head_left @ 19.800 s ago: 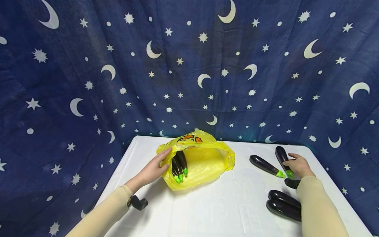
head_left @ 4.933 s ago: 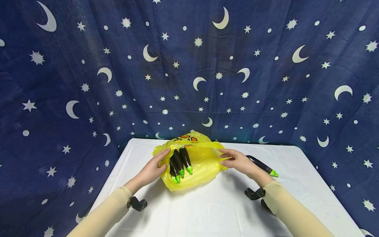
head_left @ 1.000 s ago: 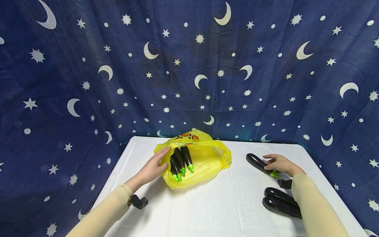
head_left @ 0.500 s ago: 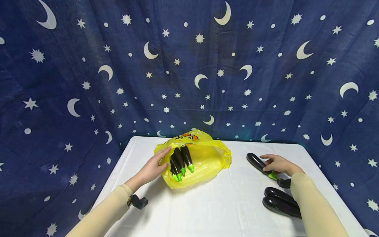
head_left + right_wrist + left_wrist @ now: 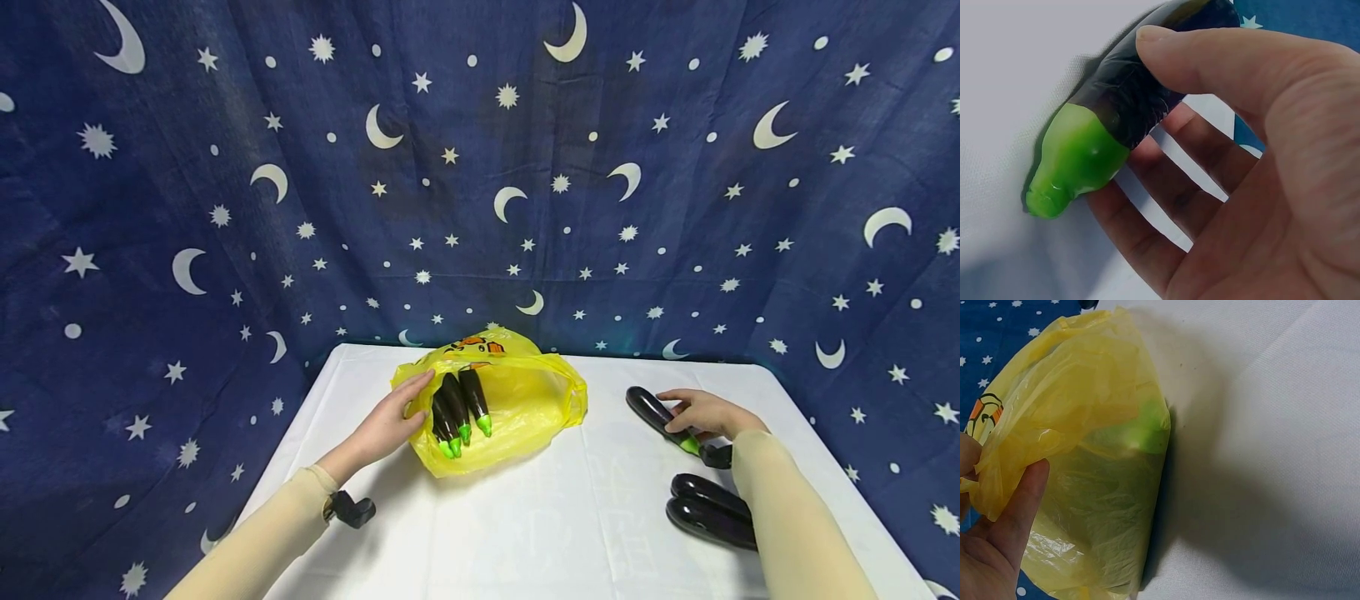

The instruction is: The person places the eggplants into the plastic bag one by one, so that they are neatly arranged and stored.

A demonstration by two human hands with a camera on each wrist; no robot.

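Eggplants [image 5: 708,520] lie paired on the worktop [image 5: 517,542], right of the yellow bag [image 5: 525,417]. The left grip [image 5: 384,423] pinches the bag's left rim; right of the bag, the right grip [image 5: 708,412] pinches a lone eggplant [image 5: 647,404]. Green-tipped eggplants [image 5: 454,407] lie inside the bag; starry cloth [image 5: 480,208] hangs behind it.

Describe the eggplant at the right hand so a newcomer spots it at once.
On the white table, look right of the yellow bag. The right hand grips a dark eggplant. Unlike the two eggplants partly hidden by the right sleeve, it shows its green cap.
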